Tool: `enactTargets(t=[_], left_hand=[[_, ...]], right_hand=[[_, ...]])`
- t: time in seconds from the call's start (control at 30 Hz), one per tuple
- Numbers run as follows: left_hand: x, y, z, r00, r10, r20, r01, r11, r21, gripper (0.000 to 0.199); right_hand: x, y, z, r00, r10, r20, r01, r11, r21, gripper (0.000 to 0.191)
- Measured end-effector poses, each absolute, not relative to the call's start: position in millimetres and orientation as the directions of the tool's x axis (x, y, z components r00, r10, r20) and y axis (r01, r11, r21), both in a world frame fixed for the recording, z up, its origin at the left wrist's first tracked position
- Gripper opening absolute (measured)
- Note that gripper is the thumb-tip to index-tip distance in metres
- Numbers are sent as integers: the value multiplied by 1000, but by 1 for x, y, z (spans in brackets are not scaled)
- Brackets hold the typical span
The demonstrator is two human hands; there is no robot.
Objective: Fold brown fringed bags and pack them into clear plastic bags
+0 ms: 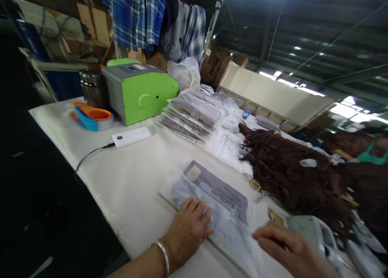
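A clear plastic bag (226,233) with a grey printed sheet (218,189) showing inside lies on the table in front of me. My left hand (189,229), a silver bangle at its wrist, rests palm down on the bag with its fingers stretched over the film. At the bag's right end is my right hand (287,243), blurred by motion. Its fingers look curled together close to the film; whether they grip the film is hidden.
Filled clear bags (194,112) are stacked behind, beside a green and grey machine (148,96). A white power bank (131,137) with a cable and an orange and blue tape dispenser (93,114) stand left. Dark brown fringed goods (281,161) and a grey device (312,233) are right.
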State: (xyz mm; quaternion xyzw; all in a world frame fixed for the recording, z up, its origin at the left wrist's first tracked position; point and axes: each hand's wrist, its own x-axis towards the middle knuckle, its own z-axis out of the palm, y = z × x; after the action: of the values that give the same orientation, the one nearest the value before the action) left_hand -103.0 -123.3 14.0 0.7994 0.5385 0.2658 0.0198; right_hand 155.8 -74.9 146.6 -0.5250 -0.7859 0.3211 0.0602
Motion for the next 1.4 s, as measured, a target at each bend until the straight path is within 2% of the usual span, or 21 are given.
enactTargets(t=[0.07, 0.13, 0.2, 0.27, 0.33, 0.4, 0.47, 0.53, 0.63, 0.77, 0.83, 0.9, 1.0, 1.1, 1.23, 1.4], left_hand=[[-103, -124, 11, 289, 865, 410, 845, -432, 315, 43], [-103, -124, 8, 285, 865, 413, 849, -428, 310, 44], [-102, -123, 6, 275, 871, 407, 859, -413, 303, 47], [-101, -123, 4, 279, 874, 398, 867, -408, 287, 50], [-101, -123, 2, 293, 869, 398, 873, -413, 260, 49], [-101, -123, 2, 304, 861, 408, 879, -418, 228, 48], [-101, -123, 1, 313, 853, 419, 883, -423, 202, 48], [-102, -123, 2, 326, 847, 420, 881, -434, 191, 49], [-103, -122, 2, 340, 845, 413, 873, -447, 194, 48], [-103, -121, 1, 334, 851, 404, 859, -452, 242, 47], [-102, -120, 0, 317, 864, 391, 854, -439, 279, 48], [-100, -121, 0, 303, 872, 386, 850, -430, 304, 48], [-100, -121, 0, 265, 864, 428, 857, -414, 306, 48], [-106, -118, 0, 212, 838, 503, 881, -386, 273, 47], [-124, -110, 0, 194, 807, 557, 924, -342, 173, 42], [-164, -99, -1, 217, 749, 627, 938, -338, 79, 40]], right_hand=[[87, -55, 162, -556, 789, -262, 741, 327, -587, 12], [28, -33, 168, -668, 668, -329, 675, 357, -645, 31], [-18, -10, 163, -744, 553, -374, 632, 403, -662, 36], [-49, 10, 152, -788, 437, -434, 613, 491, -619, 34], [-70, 26, 140, -793, 367, -486, 591, 654, -471, 32], [-85, 37, 129, -785, 364, -501, 541, 797, -269, 30], [-95, 42, 120, -788, 373, -490, 491, 861, -133, 28], [-102, 45, 113, -792, 370, -486, 472, 876, -101, 29], [-105, 50, 107, -812, 376, -447, 443, 895, -50, 44], [-86, 63, 113, -857, 448, -256, 456, 889, 30, 67], [-65, 63, 118, -829, 545, -128, 551, 834, -18, 74], [-40, 54, 118, -786, 618, -15, 614, 777, -137, 74], [-6, 26, 101, -754, 657, 29, 627, 732, -266, 69], [12, 1, 74, -689, 724, 21, 698, 671, -251, 64], [17, -9, 52, -652, 752, 99, 718, 654, -239, 59], [28, -5, 49, -580, 777, 246, 701, 629, -336, 55]])
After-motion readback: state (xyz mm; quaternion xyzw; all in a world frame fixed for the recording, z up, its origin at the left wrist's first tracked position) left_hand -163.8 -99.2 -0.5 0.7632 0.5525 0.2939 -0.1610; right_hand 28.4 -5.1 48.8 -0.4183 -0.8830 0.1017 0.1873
